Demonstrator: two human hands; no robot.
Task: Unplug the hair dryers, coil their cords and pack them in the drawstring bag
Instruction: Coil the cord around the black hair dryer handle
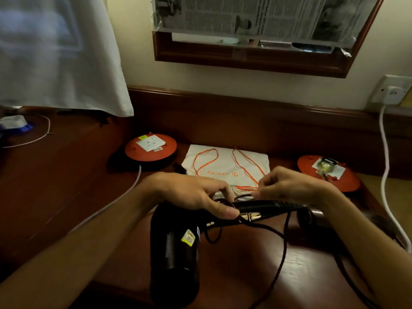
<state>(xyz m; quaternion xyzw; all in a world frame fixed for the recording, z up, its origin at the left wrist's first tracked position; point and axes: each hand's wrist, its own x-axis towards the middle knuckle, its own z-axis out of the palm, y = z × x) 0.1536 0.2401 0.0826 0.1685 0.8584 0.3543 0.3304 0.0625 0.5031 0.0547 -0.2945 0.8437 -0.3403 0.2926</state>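
Note:
A black hair dryer lies over the near part of the wooden desk, barrel toward me, handle pointing right. My left hand grips the handle near its joint, thumb on a gold band. My right hand pinches the black cord just above the handle's far end. The cord hangs in loose loops below the handle. A white drawstring bag with orange strings lies flat behind my hands. A second dryer shows partly under my right wrist.
Two red round socket bases stand on the desk: one left of the bag, empty, one right of it with a plug in. A white cable drops from a wall socket at right. White cloth hangs at left.

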